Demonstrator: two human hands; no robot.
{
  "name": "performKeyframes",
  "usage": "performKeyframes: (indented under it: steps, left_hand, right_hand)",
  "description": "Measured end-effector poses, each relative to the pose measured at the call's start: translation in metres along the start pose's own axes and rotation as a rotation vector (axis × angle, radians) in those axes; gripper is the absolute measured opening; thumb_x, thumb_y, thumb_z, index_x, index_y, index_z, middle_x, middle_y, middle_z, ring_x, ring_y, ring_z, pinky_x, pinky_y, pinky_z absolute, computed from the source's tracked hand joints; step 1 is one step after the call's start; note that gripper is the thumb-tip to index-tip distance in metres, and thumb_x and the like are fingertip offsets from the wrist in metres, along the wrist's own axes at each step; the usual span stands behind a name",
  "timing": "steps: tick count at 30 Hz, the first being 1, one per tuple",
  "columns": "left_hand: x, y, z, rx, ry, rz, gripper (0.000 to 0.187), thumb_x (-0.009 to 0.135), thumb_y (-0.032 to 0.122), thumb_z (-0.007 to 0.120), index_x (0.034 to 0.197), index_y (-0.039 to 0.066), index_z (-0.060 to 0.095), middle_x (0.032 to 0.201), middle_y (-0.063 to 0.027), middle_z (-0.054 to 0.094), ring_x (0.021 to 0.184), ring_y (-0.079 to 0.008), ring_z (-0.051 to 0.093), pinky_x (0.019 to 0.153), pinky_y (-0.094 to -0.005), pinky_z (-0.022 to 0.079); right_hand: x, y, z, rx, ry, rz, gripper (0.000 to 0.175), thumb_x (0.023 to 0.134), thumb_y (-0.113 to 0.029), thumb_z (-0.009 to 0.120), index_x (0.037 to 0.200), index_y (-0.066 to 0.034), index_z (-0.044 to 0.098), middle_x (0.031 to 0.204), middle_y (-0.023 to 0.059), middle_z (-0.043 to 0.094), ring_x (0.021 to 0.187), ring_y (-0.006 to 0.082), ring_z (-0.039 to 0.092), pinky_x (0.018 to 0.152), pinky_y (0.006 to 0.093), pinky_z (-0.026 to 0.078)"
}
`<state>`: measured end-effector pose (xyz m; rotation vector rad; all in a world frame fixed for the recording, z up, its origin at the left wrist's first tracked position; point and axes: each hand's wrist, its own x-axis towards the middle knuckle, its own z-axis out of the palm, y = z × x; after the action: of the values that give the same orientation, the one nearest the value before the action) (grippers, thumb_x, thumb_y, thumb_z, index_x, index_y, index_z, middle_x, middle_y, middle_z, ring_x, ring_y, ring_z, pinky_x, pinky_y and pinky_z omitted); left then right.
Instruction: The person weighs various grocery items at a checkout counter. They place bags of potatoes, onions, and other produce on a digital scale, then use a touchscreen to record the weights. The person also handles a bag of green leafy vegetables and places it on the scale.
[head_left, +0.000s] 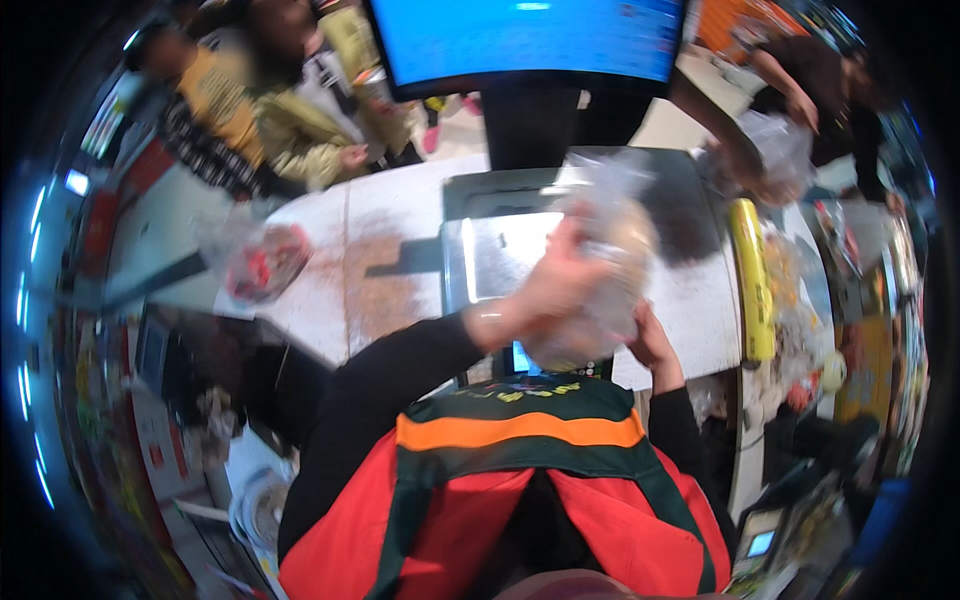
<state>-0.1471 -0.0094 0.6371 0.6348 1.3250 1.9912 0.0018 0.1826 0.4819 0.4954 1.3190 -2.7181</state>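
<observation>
My left hand (566, 274) grips a clear plastic bag (619, 262) with pale, tan contents, held up over a weighing scale. The bag is blurred, and I cannot make out what is inside. At the bag's lower right edge is my right hand (654, 337); its fingertips are partly hidden by the bag, so its grip is unclear. Below the bag lies the scale's shiny metal platform (495, 251), partly covered by my left hand and the bag. A small lit display (521, 358) and some keys show at the scale's near side.
A monitor (525, 41) stands behind the scale. On the white counter (397, 195), a bag with red contents (266, 262) lies left and a yellow roll (752, 281) right. People stand across at left. At right, a person's hand (750, 169) is at another plastic bag (780, 150).
</observation>
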Motion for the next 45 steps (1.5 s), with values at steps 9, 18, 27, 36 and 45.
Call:
performKeyframes:
  steps: [9, 18, 27, 36, 45]
  left_hand:
    - [0.079, -0.091, 0.136, -0.264, -0.140, 0.109, 0.036, 0.081, 0.002, 0.062, 0.115, 0.001, 0.050, 0.102, -0.0099, 0.061, 0.098, -0.0148, 0.056, 0.087, -0.0304, 0.045]
    - [0.053, -0.092, -0.064, 0.565, 0.148, 0.664, 0.041, 0.076, 0.012, 0.066, 0.114, 0.002, 0.058, 0.104, -0.0169, 0.064, 0.094, -0.0276, 0.064, 0.080, -0.0361, 0.051]
    - [-0.137, 0.125, -0.553, 0.826, 2.317, -0.089, 0.074, 0.073, 0.029, 0.076, 0.130, -0.001, 0.039, 0.126, -0.0262, 0.049, 0.117, -0.0339, 0.048, 0.101, -0.0425, 0.038]
    - [-0.074, -0.001, -0.356, 0.976, 1.148, 0.142, 0.040, 0.076, 0.021, 0.073, 0.099, 0.002, 0.046, 0.083, -0.0155, 0.054, 0.073, -0.0328, 0.057, 0.064, -0.0409, 0.046]
    - [-0.234, 0.022, -0.157, 0.832, 0.479, -0.166, 0.039, 0.083, 0.015, 0.065, 0.118, 0.008, 0.048, 0.062, -0.0118, 0.049, 0.058, -0.0287, 0.055, 0.056, -0.0378, 0.043]
  right_hand:
    - [-0.065, -0.069, -0.087, -0.137, 0.737, -0.462, 0.076, 0.097, -0.056, 0.042, 0.152, -0.0108, 0.016, 0.151, 0.0136, 0.031, 0.135, 0.0311, 0.037, 0.109, 0.0459, 0.036]
    - [0.041, -0.028, -0.113, -1.783, 0.806, -0.454, 0.080, 0.079, -0.035, 0.074, 0.145, -0.0106, 0.035, 0.145, 0.0196, 0.039, 0.133, 0.0374, 0.038, 0.109, 0.0467, 0.032]
    - [0.047, -0.085, -0.056, -1.736, 0.797, -0.717, 0.060, 0.082, -0.022, 0.071, 0.133, -0.0019, 0.049, 0.134, 0.0207, 0.047, 0.126, 0.0373, 0.043, 0.107, 0.0470, 0.031]
    - [0.111, -0.089, 0.127, -1.286, 0.247, -0.959, 0.017, 0.086, -0.002, 0.061, 0.102, 0.0021, 0.064, 0.108, 0.0139, 0.064, 0.105, 0.0275, 0.059, 0.097, 0.0361, 0.042]
    - [0.182, 0.018, 0.305, -1.261, -0.619, -0.784, 0.083, 0.072, -0.016, 0.077, 0.143, -0.0049, 0.034, 0.140, 0.0217, 0.041, 0.128, 0.0375, 0.044, 0.103, 0.0415, 0.040]
